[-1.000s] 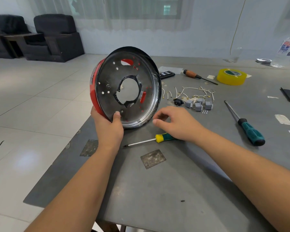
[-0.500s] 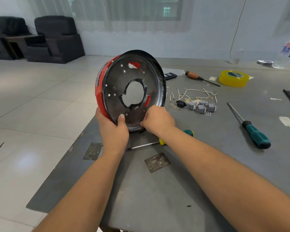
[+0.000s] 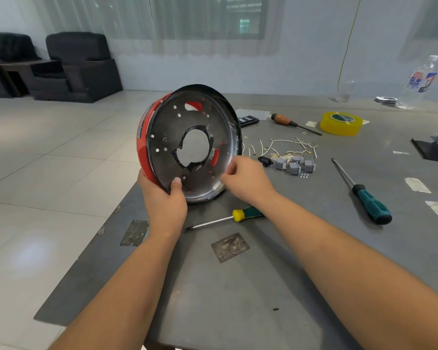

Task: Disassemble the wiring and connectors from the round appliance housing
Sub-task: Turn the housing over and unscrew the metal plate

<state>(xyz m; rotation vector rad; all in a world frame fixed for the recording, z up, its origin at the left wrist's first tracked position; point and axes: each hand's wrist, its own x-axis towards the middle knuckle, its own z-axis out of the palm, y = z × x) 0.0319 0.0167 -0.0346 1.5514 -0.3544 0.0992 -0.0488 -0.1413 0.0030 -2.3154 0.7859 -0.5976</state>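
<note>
Housing (image 3: 187, 142): round, red outer wall, dark perforated base plate with a large central hole. Held tilted on edge, its lowest rim at or just above the table (image 3: 238, 299), base turned toward the camera — probably so the plate can be checked for leftover fittings.

Left hand (image 3: 166, 200): grips the lower left rim, thumb pressed on the plate, fingers hidden behind the red wall. This grip props the housing upright.

Right hand (image 3: 245, 180): just right of the left hand, at the lower right rim. Fingers are bent with the tips drawn together near the chrome edge; whether they pinch something small or only touch the rim cannot be told.

Removed parts: white wires (image 3: 286, 145), grey connectors (image 3: 295, 164), a black socket (image 3: 265, 160) and small screws (image 3: 304, 175) lie grouped beyond and to the right of the right hand, apart from the housing — judged a sorting pile within easy reach.

Tools: yellow-handled screwdriver (image 3: 225, 218) just below the right wrist; teal screwdriver (image 3: 364, 195) farther right; a brown-handled driver (image 3: 292, 123) and tape roll (image 3: 340, 123) beyond the parts.

Progress: no wiring shows on the plate; the task looks nearly done.

Risk: the housing rests on a narrow rim and could roll if the left grip loosens.
</note>
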